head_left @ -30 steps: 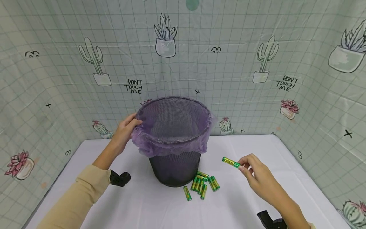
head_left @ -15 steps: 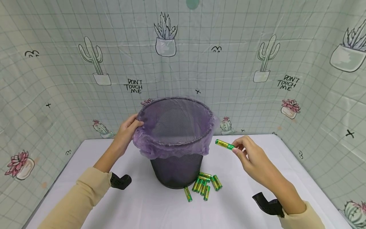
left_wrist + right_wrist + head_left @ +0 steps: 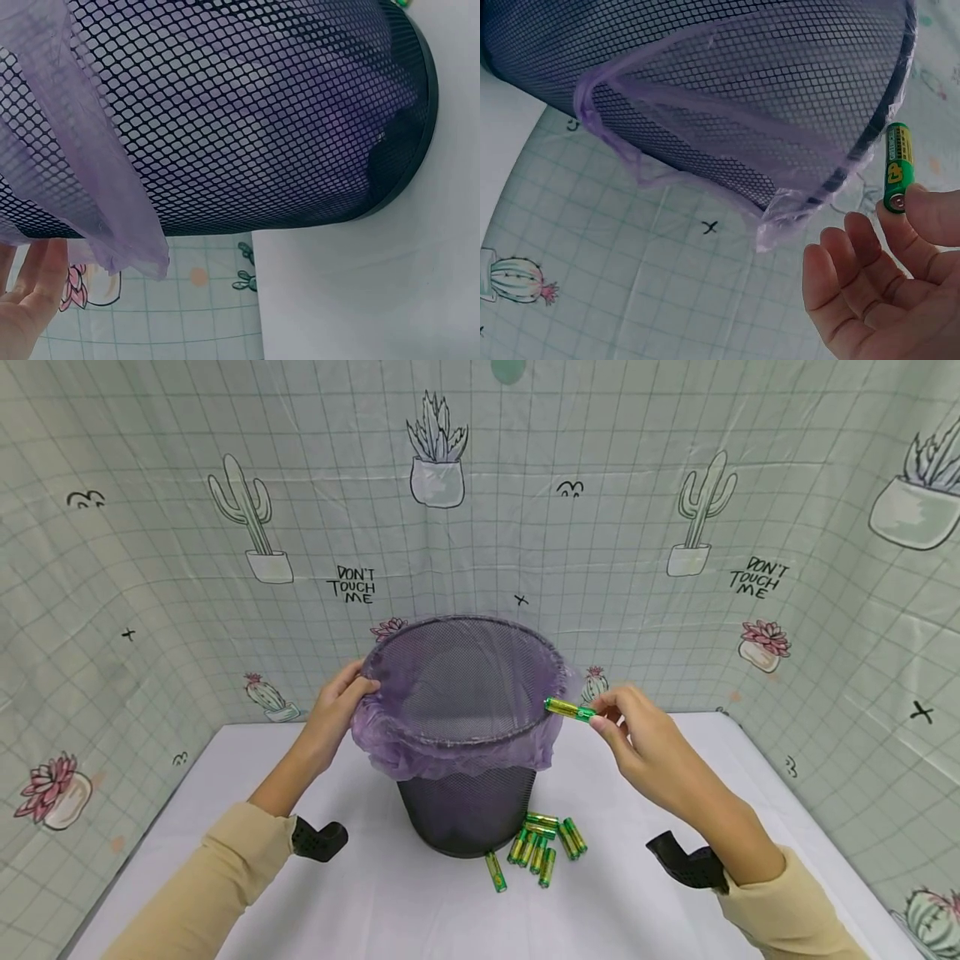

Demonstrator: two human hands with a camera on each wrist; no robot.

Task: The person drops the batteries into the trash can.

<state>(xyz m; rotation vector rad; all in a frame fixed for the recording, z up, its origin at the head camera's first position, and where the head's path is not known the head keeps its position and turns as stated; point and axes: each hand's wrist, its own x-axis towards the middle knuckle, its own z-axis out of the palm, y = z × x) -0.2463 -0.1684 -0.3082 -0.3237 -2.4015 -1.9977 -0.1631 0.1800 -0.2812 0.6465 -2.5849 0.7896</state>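
Observation:
A black mesh wastebasket (image 3: 465, 814) stands upright on the white table, lined with a thin purple bag (image 3: 457, 758) folded over its rim. At the rim's left side my left hand (image 3: 336, 708) grips the edge, thumb inside and fingers outside. My right hand (image 3: 637, 739) pinches a green and gold battery (image 3: 568, 708) by one end, between thumb and index finger. That battery's free end is level with the basket's right rim; in the right wrist view the battery (image 3: 898, 166) lies close beside the rim.
Several more green batteries (image 3: 536, 843) lie on the white table (image 3: 360, 893) by the basket's front right foot. One battery (image 3: 496, 872) lies slightly apart, at the basket's front. A grid-patterned cloth (image 3: 510, 543) with cactus drawings hangs behind and at both sides.
My right hand has risen and moved left with the battery, from over the table to the basket's right rim. The left hand keeps its grip; the basket has shifted slightly in view.

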